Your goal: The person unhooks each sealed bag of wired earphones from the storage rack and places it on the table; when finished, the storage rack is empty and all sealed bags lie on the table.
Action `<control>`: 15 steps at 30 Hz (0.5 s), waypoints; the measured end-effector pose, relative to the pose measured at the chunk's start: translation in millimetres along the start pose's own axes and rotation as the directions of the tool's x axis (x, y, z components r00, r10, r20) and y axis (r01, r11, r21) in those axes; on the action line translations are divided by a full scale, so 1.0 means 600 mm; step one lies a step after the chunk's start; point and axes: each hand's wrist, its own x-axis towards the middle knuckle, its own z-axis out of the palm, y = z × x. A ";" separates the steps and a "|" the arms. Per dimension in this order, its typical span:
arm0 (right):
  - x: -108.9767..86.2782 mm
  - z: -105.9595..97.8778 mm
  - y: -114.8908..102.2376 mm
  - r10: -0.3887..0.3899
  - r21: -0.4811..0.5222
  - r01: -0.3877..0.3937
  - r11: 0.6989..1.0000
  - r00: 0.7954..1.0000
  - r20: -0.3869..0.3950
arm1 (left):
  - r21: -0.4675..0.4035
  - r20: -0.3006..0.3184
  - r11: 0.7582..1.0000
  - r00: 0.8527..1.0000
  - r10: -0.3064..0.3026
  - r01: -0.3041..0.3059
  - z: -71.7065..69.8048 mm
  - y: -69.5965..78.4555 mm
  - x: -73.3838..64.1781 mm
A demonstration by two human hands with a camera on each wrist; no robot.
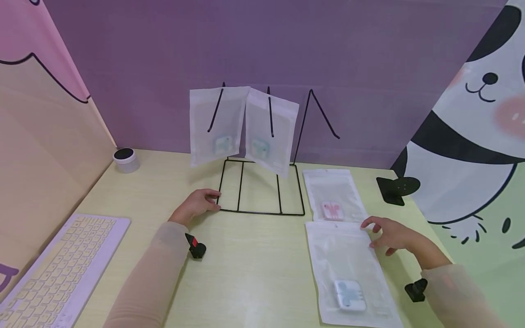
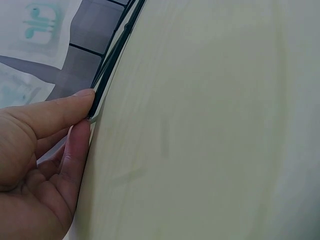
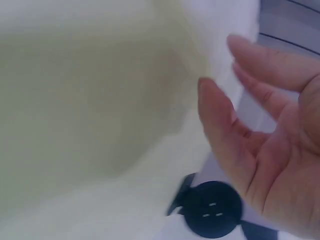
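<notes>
A black wire display rack (image 1: 262,212) with three hooks stands at the back of the table. Two white pouches hang from it, a left pouch (image 1: 205,109) and a middle pouch (image 1: 283,114), each showing a pale green earphone case through its front. My left hand (image 1: 196,205) pinches the front left corner of the rack's base between thumb and finger (image 2: 75,107). On the right lies a pouch with a blue-patterned case (image 1: 349,295), its top edge meeting a pouch with a pink-patterned case (image 1: 332,210). Over the nearer pouch's upper right corner, my right hand (image 1: 393,237) has loosely bent, parted fingers.
The rack's right hook (image 1: 326,116) is bare. A lilac keyboard (image 1: 61,269) lies at the left edge, with a small white round object with a black top (image 1: 126,160) behind it. A black stand (image 1: 395,189) is at the right edge. Printed purple cloth rises behind the table.
</notes>
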 end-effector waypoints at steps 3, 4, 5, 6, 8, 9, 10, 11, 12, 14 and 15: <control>0.005 -0.007 -0.025 -0.052 -0.090 0.050 0.995 0.999 -0.016 | -0.006 -0.003 1.000 1.000 -0.004 0.004 0.000 0.000 0.001; 0.006 -0.007 -0.034 -0.079 -0.099 0.077 0.992 0.997 -0.015 | -0.007 -0.005 1.000 1.000 -0.005 0.005 0.000 0.000 0.001; 0.008 -0.006 -0.045 -0.105 -0.107 0.103 0.989 0.994 -0.016 | -0.008 -0.008 1.000 1.000 -0.006 0.006 -0.001 0.001 0.001; 0.010 -0.004 -0.056 -0.134 -0.117 0.132 0.984 0.991 -0.016 | -0.008 -0.011 1.000 1.000 -0.007 0.007 -0.001 0.001 0.001; 0.014 0.002 -0.081 -0.195 -0.127 0.190 0.973 0.981 -0.025 | -0.006 -0.013 1.000 1.000 -0.008 0.007 -0.002 0.001 0.001; 0.016 0.006 -0.095 -0.229 -0.133 0.222 0.966 0.973 -0.036 | -0.006 -0.012 1.000 1.000 -0.006 0.006 -0.001 0.001 0.001; 0.018 0.010 -0.108 -0.268 -0.151 0.258 0.954 0.962 -0.051 | -0.006 -0.011 1.000 1.000 -0.006 0.006 -0.001 0.001 0.001; 0.019 0.015 -0.122 -0.306 -0.171 0.290 0.941 0.949 -0.073 | -0.006 -0.009 1.000 1.000 -0.004 0.004 -0.001 0.000 0.001; 0.019 0.020 -0.136 -0.345 -0.194 0.322 0.927 0.934 -0.097 | -0.005 -0.008 1.000 1.000 -0.002 0.002 0.000 0.000 0.001; 0.019 0.028 -0.166 -0.410 -0.240 0.368 0.898 0.898 -0.158 | -0.008 -0.004 1.000 1.000 0.003 -0.003 0.001 -0.002 0.002; 0.019 0.031 -0.180 -0.443 -0.257 0.391 0.884 0.875 -0.193 | -0.008 -0.004 1.000 1.000 0.004 -0.004 0.001 -0.002 0.002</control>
